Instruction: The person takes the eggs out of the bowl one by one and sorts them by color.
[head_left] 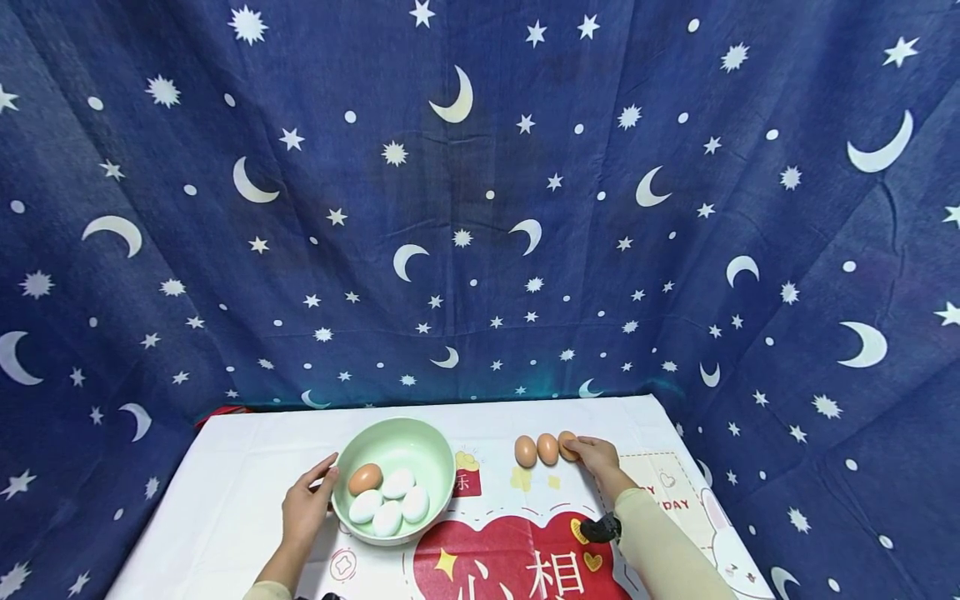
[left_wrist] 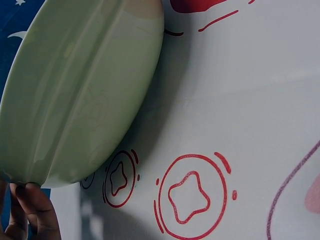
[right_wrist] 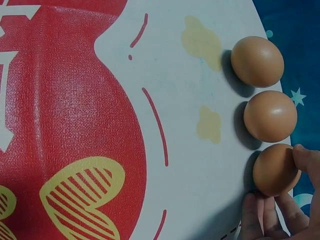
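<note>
In the head view, a pale green bowl (head_left: 435, 450) stands left of the middle of the table. Inside it lie one brown egg (head_left: 364, 477) and several white eggs (head_left: 387, 518). My left hand (head_left: 306, 506) touches the bowl's left side with its fingertips, also visible under the bowl wall (left_wrist: 85, 100) in the left wrist view. To the right, three brown eggs form a row: a left egg (head_left: 526, 451), a middle egg (right_wrist: 270, 116) and a right egg (right_wrist: 276, 171). My right hand (head_left: 600, 458) pinches the right egg between thumb and fingers.
A white printed tablecloth (head_left: 255, 467) with a red heart shape (head_left: 480, 550) covers the table. Behind and at both sides hangs a dark blue curtain (head_left: 480, 292) with stars and moons. The table's far edge is just beyond the egg row.
</note>
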